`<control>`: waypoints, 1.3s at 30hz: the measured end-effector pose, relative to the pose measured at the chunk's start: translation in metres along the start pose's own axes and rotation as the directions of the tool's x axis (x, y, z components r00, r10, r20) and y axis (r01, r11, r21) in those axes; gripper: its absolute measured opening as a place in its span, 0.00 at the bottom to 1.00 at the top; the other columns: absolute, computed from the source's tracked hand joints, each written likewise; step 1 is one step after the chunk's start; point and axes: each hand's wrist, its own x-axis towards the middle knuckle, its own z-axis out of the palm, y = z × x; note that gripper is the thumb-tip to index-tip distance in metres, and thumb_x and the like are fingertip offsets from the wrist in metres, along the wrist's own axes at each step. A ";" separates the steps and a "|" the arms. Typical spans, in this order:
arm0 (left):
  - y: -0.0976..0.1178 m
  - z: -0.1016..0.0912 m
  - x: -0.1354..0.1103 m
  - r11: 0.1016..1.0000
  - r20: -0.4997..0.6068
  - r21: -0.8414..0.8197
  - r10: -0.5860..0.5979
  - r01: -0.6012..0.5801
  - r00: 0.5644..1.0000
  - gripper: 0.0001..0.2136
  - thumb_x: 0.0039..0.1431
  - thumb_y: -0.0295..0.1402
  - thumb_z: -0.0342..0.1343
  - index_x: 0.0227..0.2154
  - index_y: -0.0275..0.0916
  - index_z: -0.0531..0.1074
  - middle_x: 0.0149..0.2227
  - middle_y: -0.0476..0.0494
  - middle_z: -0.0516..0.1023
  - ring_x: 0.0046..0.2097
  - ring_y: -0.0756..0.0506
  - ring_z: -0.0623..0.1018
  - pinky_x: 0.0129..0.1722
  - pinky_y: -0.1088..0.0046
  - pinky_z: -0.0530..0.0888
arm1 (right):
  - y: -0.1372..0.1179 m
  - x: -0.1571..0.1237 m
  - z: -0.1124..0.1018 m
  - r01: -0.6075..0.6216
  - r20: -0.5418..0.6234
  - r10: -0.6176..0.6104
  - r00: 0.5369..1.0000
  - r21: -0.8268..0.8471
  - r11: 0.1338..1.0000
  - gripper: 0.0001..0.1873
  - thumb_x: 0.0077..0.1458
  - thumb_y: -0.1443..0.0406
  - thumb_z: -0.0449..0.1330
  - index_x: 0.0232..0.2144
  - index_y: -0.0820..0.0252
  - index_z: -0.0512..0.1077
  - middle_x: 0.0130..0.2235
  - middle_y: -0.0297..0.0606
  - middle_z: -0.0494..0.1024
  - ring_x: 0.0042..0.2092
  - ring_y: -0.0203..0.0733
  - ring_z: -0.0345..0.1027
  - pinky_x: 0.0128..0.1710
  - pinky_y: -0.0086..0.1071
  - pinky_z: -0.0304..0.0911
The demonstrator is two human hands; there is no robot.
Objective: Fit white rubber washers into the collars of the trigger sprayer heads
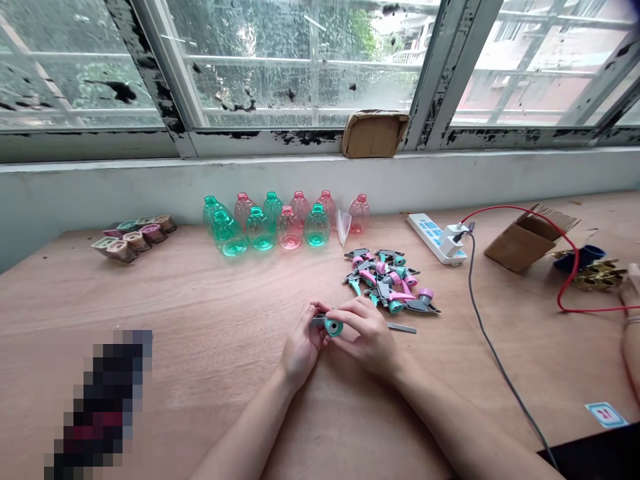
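Between my two hands is a spray bottle trigger head with a grey body and a teal collar, its round opening facing me. My left hand is closed around the grey end. The fingers of my right hand press on the teal collar from the other side. Just beyond my right hand lies a pile of grey, pink and teal trigger heads. A thin grey strip rests on the table beside that hand. Farther back stand several clear green bottles and pink bottles, without spray heads.
At the back left sit several small cup-like pieces. A white power strip with a grey cable and red cable is right of the pile. A cardboard box and another person's arm are far right. A pixelated dark object lies left.
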 end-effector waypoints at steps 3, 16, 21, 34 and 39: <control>0.002 -0.002 0.001 0.992 -0.002 0.117 0.039 -0.039 0.999 0.15 0.60 0.46 0.55 0.42 0.40 0.70 0.42 0.46 0.73 0.30 0.53 0.71 0.24 0.77 0.64 | 0.011 0.003 -0.010 0.003 -0.054 -0.004 0.999 -0.023 1.000 0.15 0.56 0.65 0.64 0.47 0.50 0.76 0.40 0.38 0.79 0.41 0.45 0.70 0.44 0.41 0.67; 0.009 -0.014 0.010 0.891 -0.095 0.440 0.170 -0.112 0.981 0.13 0.58 0.44 0.55 0.34 0.38 0.70 0.34 0.46 0.71 0.29 0.52 0.68 0.23 0.78 0.62 | 0.094 0.008 -0.051 -0.363 -0.291 0.263 0.920 -0.380 0.850 0.27 0.51 0.52 0.66 0.51 0.56 0.73 0.47 0.45 0.76 0.50 0.55 0.64 0.52 0.48 0.61; 0.021 -0.023 0.012 0.617 -0.037 0.771 0.292 -0.159 0.956 0.09 0.56 0.38 0.58 0.28 0.38 0.72 0.28 0.48 0.71 0.30 0.49 0.69 0.29 0.75 0.65 | 0.075 0.009 -0.049 -0.301 -0.308 0.205 0.929 -0.308 0.902 0.15 0.56 0.57 0.62 0.45 0.56 0.75 0.44 0.44 0.76 0.48 0.52 0.66 0.51 0.46 0.63; 0.020 -0.042 0.009 -0.394 0.319 0.876 0.037 -0.279 0.947 0.22 0.62 0.39 0.52 0.59 0.44 0.67 0.64 0.38 0.65 0.66 0.35 0.60 0.65 0.49 0.56 | 0.017 -0.002 -0.001 -0.013 0.505 0.077 0.860 -0.130 0.991 0.36 0.57 0.55 0.60 0.64 0.62 0.60 0.64 0.50 0.62 0.65 0.55 0.54 0.65 0.50 0.52; 0.018 -0.037 0.007 -0.418 0.307 0.869 0.031 -0.267 0.951 0.22 0.62 0.40 0.51 0.59 0.43 0.68 0.64 0.38 0.64 0.66 0.35 0.60 0.65 0.50 0.57 | 0.021 -0.002 -0.005 -0.045 0.507 0.095 0.857 -0.111 0.993 0.35 0.57 0.56 0.60 0.63 0.62 0.61 0.64 0.50 0.62 0.65 0.53 0.54 0.65 0.48 0.53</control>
